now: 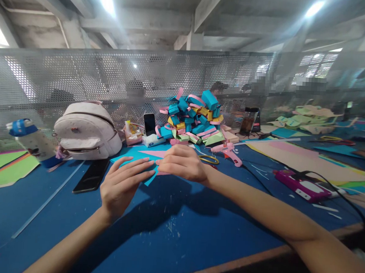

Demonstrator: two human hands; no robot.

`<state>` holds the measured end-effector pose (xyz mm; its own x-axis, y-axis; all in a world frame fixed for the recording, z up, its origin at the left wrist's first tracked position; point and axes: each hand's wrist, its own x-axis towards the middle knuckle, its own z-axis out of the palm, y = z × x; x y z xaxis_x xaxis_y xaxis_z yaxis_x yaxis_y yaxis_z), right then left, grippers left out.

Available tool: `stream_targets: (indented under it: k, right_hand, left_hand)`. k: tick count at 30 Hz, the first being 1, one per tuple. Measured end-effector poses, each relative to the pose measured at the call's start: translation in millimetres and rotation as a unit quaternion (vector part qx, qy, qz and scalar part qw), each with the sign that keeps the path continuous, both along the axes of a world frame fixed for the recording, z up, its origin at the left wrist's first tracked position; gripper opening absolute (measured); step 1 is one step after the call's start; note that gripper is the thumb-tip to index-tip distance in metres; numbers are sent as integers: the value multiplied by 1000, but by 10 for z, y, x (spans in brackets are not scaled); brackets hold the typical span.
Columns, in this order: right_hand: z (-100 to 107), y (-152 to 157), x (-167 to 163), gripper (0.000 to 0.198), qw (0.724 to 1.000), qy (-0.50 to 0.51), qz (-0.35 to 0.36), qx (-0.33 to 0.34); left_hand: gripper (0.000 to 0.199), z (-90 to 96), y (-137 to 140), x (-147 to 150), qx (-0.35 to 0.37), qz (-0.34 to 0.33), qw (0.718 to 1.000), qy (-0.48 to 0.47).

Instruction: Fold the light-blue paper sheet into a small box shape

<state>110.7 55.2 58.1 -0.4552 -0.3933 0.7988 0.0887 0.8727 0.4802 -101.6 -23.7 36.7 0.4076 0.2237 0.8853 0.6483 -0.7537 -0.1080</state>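
My left hand (126, 184) lies over a sheet of blue paper (131, 153), its fingers stretched out toward the right. Bent fingers of my right hand (183, 163) close at the paper's edge, their tips almost meeting those of the left. A pointed piece of pink paper (151, 153) shows behind the fingertips, partly covered by the right hand. Just beyond that hand are yellow-handled scissors (210, 159), and a pink glue gun (227, 152) rests farther right. What lies under my fingers is mostly hidden.
Behind stands a heap of folded paper pieces (191, 116) against a perforated metal screen (106, 79). A phone (91, 176), pale backpack (87, 131) and bottle (33, 141) are at left. A purple device (302, 186) with a black cable sits right.
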Motion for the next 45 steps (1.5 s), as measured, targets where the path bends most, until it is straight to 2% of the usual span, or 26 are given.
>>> stream_targets:
  k: [5, 8, 10, 11, 13, 14, 15, 18, 20, 23, 27, 30, 31, 33, 35, 37, 39, 42, 45]
  right_hand:
    - [-2, -12, 6, 18, 1000, 1, -10, 2]
    - [-8, -17, -14, 15, 999, 0, -12, 31]
    - [18, -49, -37, 16, 998, -34, -30, 46]
    - [45, -76, -48, 17, 996, -72, -42, 33]
    - [124, -139, -61, 11, 981, -180, -45, -53]
    - [169, -165, -63, 8, 965, -232, -27, -122]
    - [210, -179, -60, 13, 945, -264, -2, -194]
    - [274, -110, -43, 35, 895, -242, 42, -371]
    - [262, 18, -30, 47, 866, -206, 40, -454]
    - [224, 226, 3, 52, 811, -205, 47, -546]
    - [222, 312, 109, 44, 728, -237, 44, -642]
    - [188, 245, 208, 40, 678, -227, 56, -697]
    - [155, 220, 236, 38, 664, -211, 64, -714]
    - [53, 191, 282, 38, 643, -157, 82, -745]
    - [-82, 189, 316, 40, 630, -82, 92, -766]
    - [-222, 195, 339, 42, 621, -10, 73, -780]
    - [-341, 185, 354, 44, 615, 25, 64, -785]
    - [-446, 121, 354, 44, 614, 44, 64, -786]
    - [-478, 34, 321, 41, 624, 56, 62, -777]
  left_hand:
    - [34, -7, 47, -54, -36, 3, 999, -35]
    - [42, -28, 113, -118, -62, 15, 997, -35]
    - [47, -49, 172, -159, -99, 7, 994, -43]
    - [47, -61, 203, -179, -116, -4, 992, -50]
    - [40, -86, 254, -210, -134, -31, 989, -60]
    - [35, -95, 270, -218, -133, -44, 988, -61]
    - [31, -100, 276, -219, -130, -54, 988, -57]
    - [30, -78, 231, -160, -138, -82, 986, -34]
    - [34, -32, 168, -80, -166, -114, 979, -27]
    - [26, 76, 87, 35, -221, -159, 961, -53]
    - [31, 222, 72, 88, -319, -188, 924, -98]
    - [11, 228, 122, 89, -388, -188, 889, -157]
    - [22, 201, 145, 91, -410, -189, 869, -202]
    - [48, 109, 190, 99, -459, -200, 800, -329]
    - [53, -7, 227, 107, -507, -209, 714, -435]
    - [60, -113, 244, 113, -536, -205, 670, -471]
    - [59, -189, 239, 123, -544, -199, 667, -469]
    - [45, -237, 200, 144, -539, -196, 674, -465]
    - [47, -243, 153, 154, -536, -187, 683, -460]
